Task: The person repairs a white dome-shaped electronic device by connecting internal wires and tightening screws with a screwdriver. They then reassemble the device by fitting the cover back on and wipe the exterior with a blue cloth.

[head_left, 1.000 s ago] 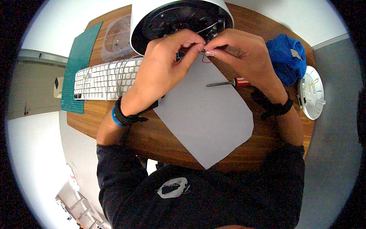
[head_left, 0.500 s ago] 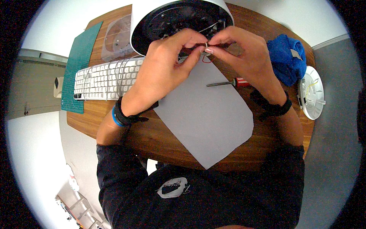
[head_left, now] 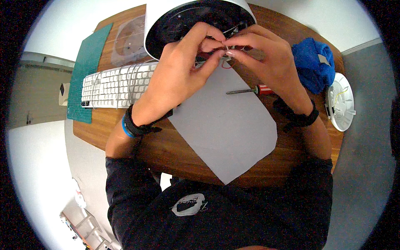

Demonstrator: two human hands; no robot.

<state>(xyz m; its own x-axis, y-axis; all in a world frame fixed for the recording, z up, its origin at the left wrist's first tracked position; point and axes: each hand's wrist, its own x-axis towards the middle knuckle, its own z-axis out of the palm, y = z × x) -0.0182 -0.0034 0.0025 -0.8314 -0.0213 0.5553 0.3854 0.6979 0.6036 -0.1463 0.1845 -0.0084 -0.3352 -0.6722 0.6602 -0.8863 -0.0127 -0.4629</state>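
At the top centre, my left hand (head_left: 183,71) and my right hand (head_left: 271,62) meet in front of the open dark end of a white cylindrical housing (head_left: 199,13). Both are closed in pinches around a small metal piece (head_left: 227,49), too small to make out, with a thin red wire loop (head_left: 226,65) hanging beneath it. Below them lies a white paper sheet (head_left: 223,125). A screwdriver with a red-and-white handle (head_left: 261,89) points left across the sheet's right side, near my right wrist.
A white keyboard (head_left: 112,85) with grey cords lies on a green cutting mat (head_left: 87,48), beside a clear plastic piece (head_left: 127,39). A blue cloth (head_left: 312,66) and a round white cover (head_left: 341,104) are at the right of the wooden table (head_left: 200,162).
The fingers of both hands have shifted slightly upward and regripped around the small piece, with more left-hand fingers showing behind it. The housing and the other objects stay in place.
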